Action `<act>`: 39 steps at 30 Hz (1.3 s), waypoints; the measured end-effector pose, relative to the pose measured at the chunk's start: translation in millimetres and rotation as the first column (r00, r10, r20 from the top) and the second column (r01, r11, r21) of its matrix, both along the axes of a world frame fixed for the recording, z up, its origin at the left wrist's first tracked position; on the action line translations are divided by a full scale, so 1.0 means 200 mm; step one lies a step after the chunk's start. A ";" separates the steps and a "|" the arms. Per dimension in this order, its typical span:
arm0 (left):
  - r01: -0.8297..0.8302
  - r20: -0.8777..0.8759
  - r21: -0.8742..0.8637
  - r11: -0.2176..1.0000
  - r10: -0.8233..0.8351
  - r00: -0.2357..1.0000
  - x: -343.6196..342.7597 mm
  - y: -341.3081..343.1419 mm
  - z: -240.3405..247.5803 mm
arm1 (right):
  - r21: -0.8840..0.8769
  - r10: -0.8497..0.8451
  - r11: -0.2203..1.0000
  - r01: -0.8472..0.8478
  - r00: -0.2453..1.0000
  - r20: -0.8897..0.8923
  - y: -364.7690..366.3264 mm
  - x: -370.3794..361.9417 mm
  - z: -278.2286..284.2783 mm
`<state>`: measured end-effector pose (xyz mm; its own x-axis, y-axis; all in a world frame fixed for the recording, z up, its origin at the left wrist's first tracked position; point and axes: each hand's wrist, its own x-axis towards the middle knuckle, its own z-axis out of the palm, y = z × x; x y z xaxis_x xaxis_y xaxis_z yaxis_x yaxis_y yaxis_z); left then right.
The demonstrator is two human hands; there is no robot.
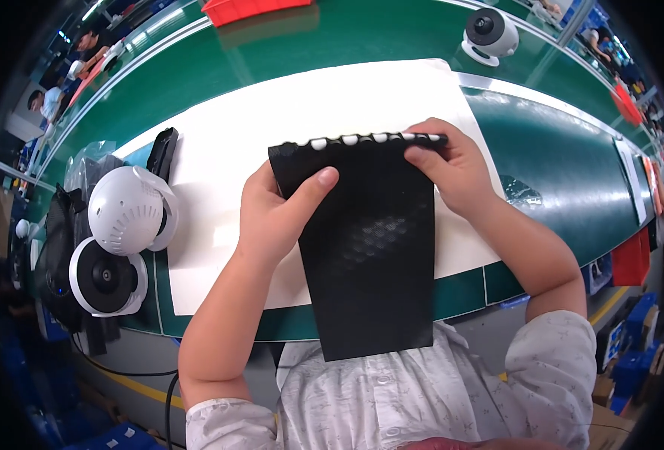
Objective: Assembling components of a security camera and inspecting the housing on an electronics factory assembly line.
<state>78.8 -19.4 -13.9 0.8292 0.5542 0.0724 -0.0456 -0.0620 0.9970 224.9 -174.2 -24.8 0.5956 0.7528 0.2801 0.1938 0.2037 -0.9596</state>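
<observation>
Both my hands hold a flat black panel (369, 247) upright above a white sheet. A row of small white rounded pieces and dark gaps runs along its top edge; what they are I cannot make out. My left hand (275, 206) grips the panel's left side, thumb on the near face and fingers behind. At the upper right corner my right hand (452, 165) pinches the edge between thumb and fingers. The panel's lower end hangs past the table's front edge, over my shirt. Its far face is hidden.
Left of the white sheet (219, 195) stand two white round camera-like devices (125, 214), beside a black strip-like part (162, 154) and clear plastic bags. A similar white device (489, 36) and a red bin (253, 9) sit farther back on the green table (572, 165). Other people work beyond.
</observation>
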 end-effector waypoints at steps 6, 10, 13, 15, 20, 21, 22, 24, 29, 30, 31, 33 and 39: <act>0.118 0.181 -0.071 0.990 -0.103 0.978 -0.01 0.06 -0.03 | -0.013 0.054 0.998 -0.054 0.998 -0.014 -0.04 0.04 -0.04; 0.110 0.134 -0.081 0.991 -0.098 0.986 -0.01 0.07 -0.03 | -0.074 0.063 0.995 -0.064 0.998 -0.016 -0.04 0.02 -0.05; 0.100 0.105 -0.039 0.994 -0.096 0.990 -0.01 0.08 -0.03 | -0.037 0.061 0.997 -0.060 0.998 0.030 -0.04 0.02 -0.07; 0.104 0.088 0.012 0.995 -0.104 0.991 -0.01 0.09 -0.04 | -0.008 0.090 0.996 -0.090 0.996 0.026 -0.04 0.02 -0.09; 0.074 0.045 0.071 0.995 -0.078 0.996 -0.01 0.10 -0.05 | -0.070 0.078 0.995 -0.072 0.994 0.081 -0.05 0.04 -0.10; 0.072 0.045 0.085 0.994 -0.076 0.996 -0.01 0.09 -0.05 | -0.070 0.076 0.995 -0.070 0.994 0.081 -0.05 0.04 -0.10; 0.073 0.044 0.085 0.994 -0.077 0.996 -0.01 0.09 -0.05 | -0.079 0.078 0.994 -0.072 0.994 0.077 -0.05 0.04 -0.10; 0.083 0.048 0.145 0.986 -0.091 0.995 -0.01 0.10 -0.06 | -0.087 0.079 0.994 -0.073 0.994 0.073 -0.05 0.04 -0.10; 0.046 -0.019 0.408 0.912 -0.042 0.999 -0.01 0.09 -0.04 | 0.011 0.030 0.999 -0.030 0.999 0.033 -0.03 0.04 -0.10; 0.043 -0.004 0.487 0.872 -0.046 0.999 -0.01 0.09 -0.04 | 0.010 0.033 0.999 -0.033 0.999 0.032 -0.04 0.04 -0.10; 0.040 -0.006 0.486 0.873 -0.043 0.999 -0.01 0.09 -0.04 | -0.003 0.030 1.000 -0.030 0.999 0.014 -0.04 0.03 -0.09; 0.096 -0.139 0.430 0.898 -0.040 0.989 -0.01 0.09 -0.02 | -0.017 0.026 1.000 -0.027 1.000 -0.004 -0.04 0.03 -0.08; 0.064 -0.142 0.497 0.866 0.008 0.990 0.00 0.08 -0.02 | -0.080 0.066 0.994 -0.075 0.992 -0.103 -0.06 0.04 -0.05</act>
<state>78.1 -3.0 -18.8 0.8657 0.4498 0.2198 0.0769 -0.5533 0.8294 233.8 -186.2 -35.1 0.5622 0.8121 0.1561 0.0837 0.1319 -0.9877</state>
